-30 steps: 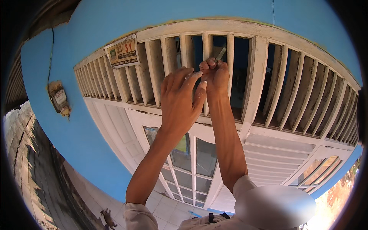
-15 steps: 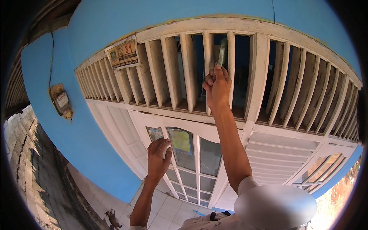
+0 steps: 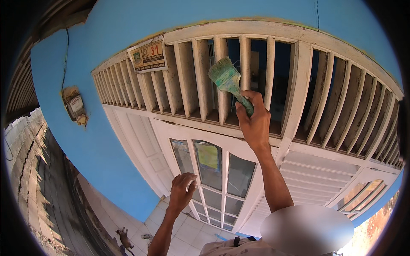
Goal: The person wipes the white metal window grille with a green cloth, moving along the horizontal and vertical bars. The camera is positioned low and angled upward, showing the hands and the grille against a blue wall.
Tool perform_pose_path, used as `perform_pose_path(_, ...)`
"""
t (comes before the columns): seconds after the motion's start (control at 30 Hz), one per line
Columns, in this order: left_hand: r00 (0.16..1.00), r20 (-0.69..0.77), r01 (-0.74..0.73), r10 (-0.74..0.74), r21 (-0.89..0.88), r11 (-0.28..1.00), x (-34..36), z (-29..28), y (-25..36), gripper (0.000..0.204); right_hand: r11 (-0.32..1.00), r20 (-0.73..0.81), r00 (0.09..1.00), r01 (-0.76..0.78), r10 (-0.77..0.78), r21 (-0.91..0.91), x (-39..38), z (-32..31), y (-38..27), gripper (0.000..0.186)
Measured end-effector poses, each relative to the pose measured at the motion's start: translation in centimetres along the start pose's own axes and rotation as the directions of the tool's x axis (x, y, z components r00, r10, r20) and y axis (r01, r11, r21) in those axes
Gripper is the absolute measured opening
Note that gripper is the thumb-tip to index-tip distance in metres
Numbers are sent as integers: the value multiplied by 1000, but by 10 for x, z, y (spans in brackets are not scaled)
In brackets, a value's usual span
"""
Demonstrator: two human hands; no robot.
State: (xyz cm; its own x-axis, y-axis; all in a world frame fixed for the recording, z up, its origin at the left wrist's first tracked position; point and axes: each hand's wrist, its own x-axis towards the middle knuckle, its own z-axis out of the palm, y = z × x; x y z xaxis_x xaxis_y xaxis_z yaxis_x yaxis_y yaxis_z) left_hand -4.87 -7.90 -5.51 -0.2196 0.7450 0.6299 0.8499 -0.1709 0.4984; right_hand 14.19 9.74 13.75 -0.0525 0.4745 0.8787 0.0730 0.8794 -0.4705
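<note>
My right hand (image 3: 255, 121) grips the handle of a wide paintbrush (image 3: 228, 80), its bristles and ferrule smeared green. The bristles point up and to the left, in front of the weathered white slats (image 3: 186, 81) of a vent above the door. Lower down and to the left, my left hand (image 3: 183, 190) is raised with curled, parted fingers and nothing visible in it. It overlaps the white door (image 3: 225, 170) with glass panes; whether the fingers touch it, I cannot tell.
A small printed plate (image 3: 147, 55) is fixed over the slats at the left. An electric meter box (image 3: 74, 106) with a cable sits on the blue wall (image 3: 111, 158). Below, a cat (image 3: 124, 240) lies on the tiled floor (image 3: 181, 239). More vent slats (image 3: 352, 100) run right.
My right hand has drawn the brush out from between the slats and turned it, so the bristles now lean left. My left hand has moved slightly lower and to the right.
</note>
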Motion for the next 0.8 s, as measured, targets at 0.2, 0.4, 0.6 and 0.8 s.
perform_pose_path(0.2,991,99,89,-86,-28,996,-49,14,-23,19,801,-8,922,333,-388,-497,69,0,-1,24)
perform_pose_path(0.4,949,222,253,-223,-116,960,-79,31,-32,21,708,159,925,367,-344,-604,115,32,24,24)
perform_pose_path(0.6,937,253,279,-242,-123,952,-95,43,-46,19,794,198,853,522,-483,-312,60,-21,-14,34)
perform_pose_path(0.8,980,201,30,3,-161,987,-38,52,-33,19,817,192,851,524,-489,-241,79,-2,-27,24)
